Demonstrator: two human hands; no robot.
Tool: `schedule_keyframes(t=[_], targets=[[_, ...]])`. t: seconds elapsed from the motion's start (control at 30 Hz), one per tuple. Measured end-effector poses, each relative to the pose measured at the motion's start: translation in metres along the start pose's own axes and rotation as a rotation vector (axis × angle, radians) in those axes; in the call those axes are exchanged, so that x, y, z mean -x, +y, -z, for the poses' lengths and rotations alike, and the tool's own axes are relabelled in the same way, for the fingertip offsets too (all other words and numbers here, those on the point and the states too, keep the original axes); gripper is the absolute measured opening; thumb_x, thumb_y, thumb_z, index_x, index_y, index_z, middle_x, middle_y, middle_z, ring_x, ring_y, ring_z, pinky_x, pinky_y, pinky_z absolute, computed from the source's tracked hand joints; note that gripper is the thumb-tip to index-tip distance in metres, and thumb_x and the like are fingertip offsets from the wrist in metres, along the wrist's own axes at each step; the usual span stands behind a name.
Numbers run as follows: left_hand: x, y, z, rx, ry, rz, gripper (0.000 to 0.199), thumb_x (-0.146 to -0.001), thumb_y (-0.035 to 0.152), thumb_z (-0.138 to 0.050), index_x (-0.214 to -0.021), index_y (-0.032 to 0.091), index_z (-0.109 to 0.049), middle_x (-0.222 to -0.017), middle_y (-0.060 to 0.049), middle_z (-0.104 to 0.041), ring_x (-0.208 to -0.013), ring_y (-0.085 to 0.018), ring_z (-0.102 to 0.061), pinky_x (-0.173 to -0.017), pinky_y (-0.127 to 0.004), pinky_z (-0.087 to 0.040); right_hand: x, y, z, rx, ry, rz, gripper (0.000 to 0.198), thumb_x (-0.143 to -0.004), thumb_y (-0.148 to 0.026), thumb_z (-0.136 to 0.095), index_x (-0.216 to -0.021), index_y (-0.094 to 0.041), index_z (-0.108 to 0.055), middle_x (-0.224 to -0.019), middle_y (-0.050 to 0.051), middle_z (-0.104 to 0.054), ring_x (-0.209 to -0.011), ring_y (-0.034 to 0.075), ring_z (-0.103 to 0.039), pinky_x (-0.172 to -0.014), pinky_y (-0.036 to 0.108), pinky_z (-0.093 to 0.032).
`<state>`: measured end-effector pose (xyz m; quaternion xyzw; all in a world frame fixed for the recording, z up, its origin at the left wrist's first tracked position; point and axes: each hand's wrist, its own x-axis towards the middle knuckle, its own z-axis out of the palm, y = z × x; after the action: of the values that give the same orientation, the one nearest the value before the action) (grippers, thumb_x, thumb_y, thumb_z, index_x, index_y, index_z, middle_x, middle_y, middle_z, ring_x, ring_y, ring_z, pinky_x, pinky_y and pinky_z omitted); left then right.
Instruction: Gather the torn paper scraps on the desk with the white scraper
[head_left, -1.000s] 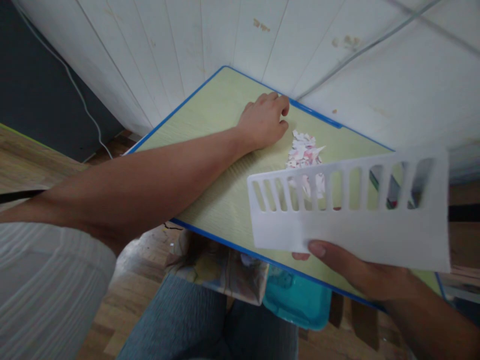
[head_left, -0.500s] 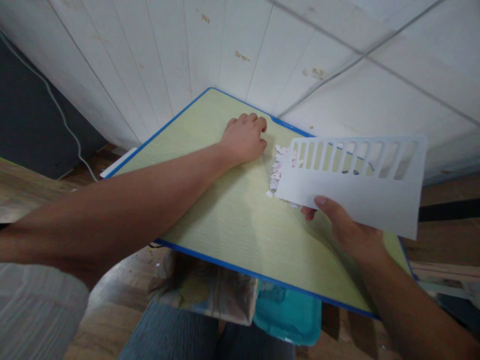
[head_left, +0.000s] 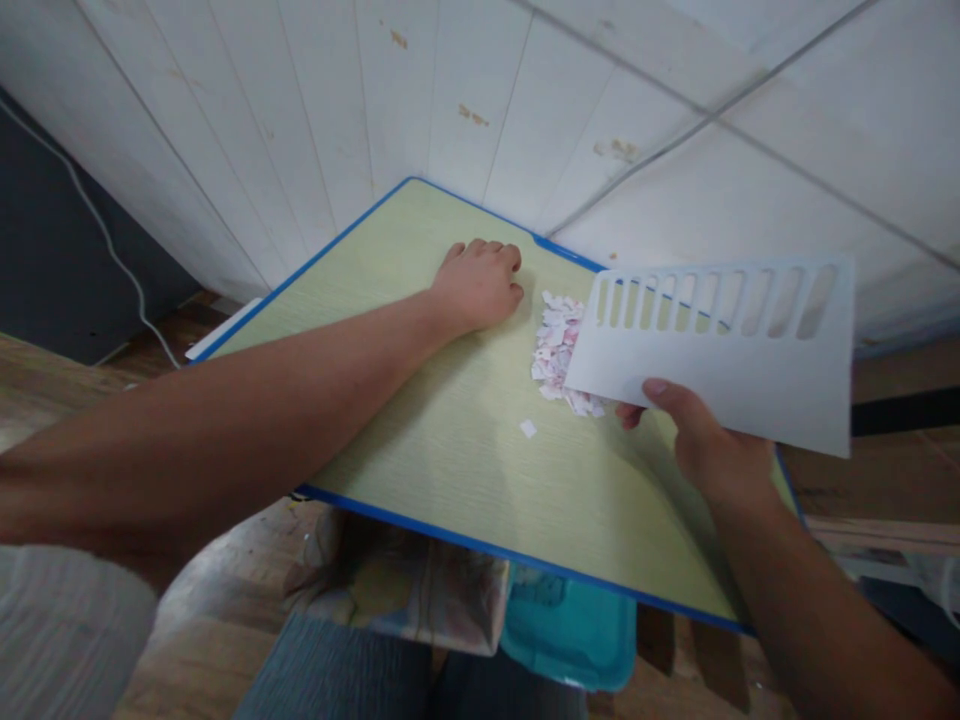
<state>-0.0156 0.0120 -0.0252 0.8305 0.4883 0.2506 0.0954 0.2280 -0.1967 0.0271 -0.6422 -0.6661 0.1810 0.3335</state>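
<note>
In the head view, my right hand [head_left: 709,440] grips a flat white slotted panel [head_left: 705,365] by its lower edge, thumb on top. A row of long slots runs along the panel's far side. Its left end partly covers a pile of torn paper scraps [head_left: 553,345], white and pinkish, on the pale green tabletop [head_left: 450,440]. My left hand [head_left: 478,287] rests palm down left of the pile, apart from it. Its fingers are loosely bent, the thumb is apart, and nothing shows in it. One loose scrap [head_left: 528,428] lies nearer to me.
The table has a blue rim [head_left: 420,526] and its back corner meets a white panelled wall [head_left: 315,110]. A grey cable [head_left: 645,165] runs up that wall. Below the front edge are a turquoise plastic container [head_left: 574,630] and a patterned bundle [head_left: 420,590].
My right hand has shifted the white panel slightly right, uncovering more of the paper pile. A single scrap now lies separate in front of it. My left hand stays about where it was.
</note>
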Motion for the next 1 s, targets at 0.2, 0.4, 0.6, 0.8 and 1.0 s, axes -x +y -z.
schedule_keyframes(t=[0.2, 0.4, 0.6, 0.8, 1.0], targets=[[0.000, -0.001, 0.000, -0.006, -0.005, -0.005, 0.046, -0.095, 0.031, -0.068, -0.139, 0.029, -0.080, -0.143, -0.013, -0.079, -0.141, -0.040, -0.063, -0.124, -0.060, -0.046, 0.003, -0.010, -0.011, -0.057, -0.014, -0.050, 0.039, -0.096, -0.054, -0.073, -0.062, -0.034, -0.069, -0.073, 0.000, -0.080, -0.083, 0.032, -0.080, -0.102, 0.050, -0.065], [0.000, -0.002, -0.001, 0.000, 0.004, -0.006, 0.047, -0.094, 0.032, -0.070, -0.140, 0.031, -0.080, -0.142, -0.012, -0.079, -0.141, -0.040, -0.062, -0.124, -0.060, -0.047, 0.005, -0.005, -0.017, -0.074, -0.033, -0.049, 0.040, -0.100, -0.057, -0.073, -0.067, -0.033, -0.072, -0.076, 0.001, -0.080, -0.081, 0.031, -0.080, -0.102, 0.049, -0.065], [0.000, -0.001, -0.001, 0.002, -0.017, 0.005, 0.048, -0.093, 0.032, -0.072, -0.140, 0.030, -0.080, -0.147, -0.013, -0.077, -0.142, -0.040, -0.061, -0.125, -0.059, -0.046, 0.005, -0.006, -0.013, -0.065, -0.064, -0.055, 0.039, -0.099, -0.055, -0.072, -0.067, -0.033, -0.073, -0.076, 0.000, -0.081, -0.083, 0.032, -0.080, -0.105, 0.050, -0.064], [0.000, -0.002, -0.002, 0.005, 0.005, -0.005, 0.043, -0.096, 0.031, -0.067, -0.137, 0.031, -0.080, -0.142, -0.012, -0.079, -0.141, -0.039, -0.062, -0.124, -0.059, -0.047, 0.001, -0.004, -0.006, -0.025, -0.091, -0.042, 0.039, -0.100, -0.056, -0.071, -0.067, -0.035, -0.072, -0.076, 0.000, -0.081, -0.084, 0.033, -0.081, -0.099, 0.050, -0.067], [0.000, -0.002, -0.002, -0.003, -0.007, -0.005, 0.044, -0.096, 0.031, -0.068, -0.138, 0.030, -0.079, -0.143, -0.013, -0.078, -0.141, -0.039, -0.062, -0.125, -0.060, -0.047, 0.004, -0.005, -0.009, -0.033, -0.037, -0.038, 0.040, -0.098, -0.055, -0.072, -0.064, -0.034, -0.071, -0.078, 0.001, -0.082, -0.088, 0.034, -0.081, -0.101, 0.050, -0.066]])
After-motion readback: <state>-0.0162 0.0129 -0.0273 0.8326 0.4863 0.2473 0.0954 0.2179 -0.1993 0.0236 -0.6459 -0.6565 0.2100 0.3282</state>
